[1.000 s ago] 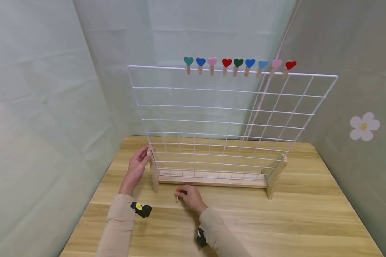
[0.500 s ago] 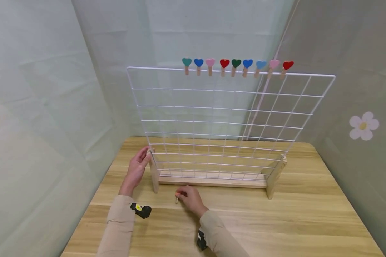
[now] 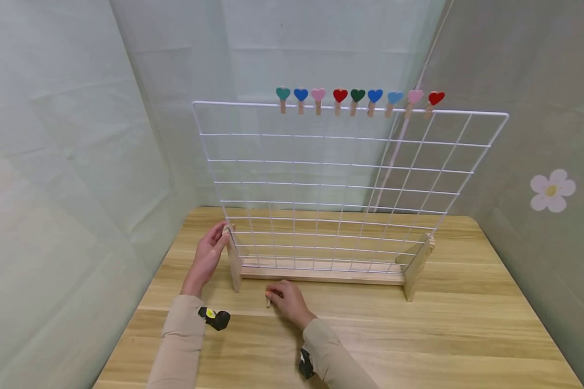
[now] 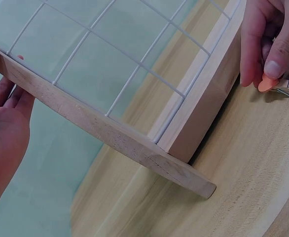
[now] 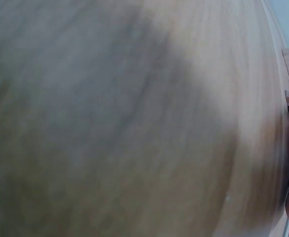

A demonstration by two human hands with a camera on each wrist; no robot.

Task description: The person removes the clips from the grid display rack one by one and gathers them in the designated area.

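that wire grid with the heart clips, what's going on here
A person sits at a wooden table with a white wire grid standing in a wooden base. The left hand rests against the base's left foot. The right hand pinches an orange heart clip down on the table in front of the base. Nine heart clips sit in a row along the grid's top wire.

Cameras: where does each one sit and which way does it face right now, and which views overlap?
Head: on the person's head, looking forward and down at the wire grid on the table; both sleeves, left hand and right hand show.
Left wrist: beside the grid's wooden foot, facing along it; left hand and right hand fingers on an orange clip show.
Right wrist: close above the table, blurred; only fingers at the right edge.
Shared: head and left wrist both show the foot and the clip.
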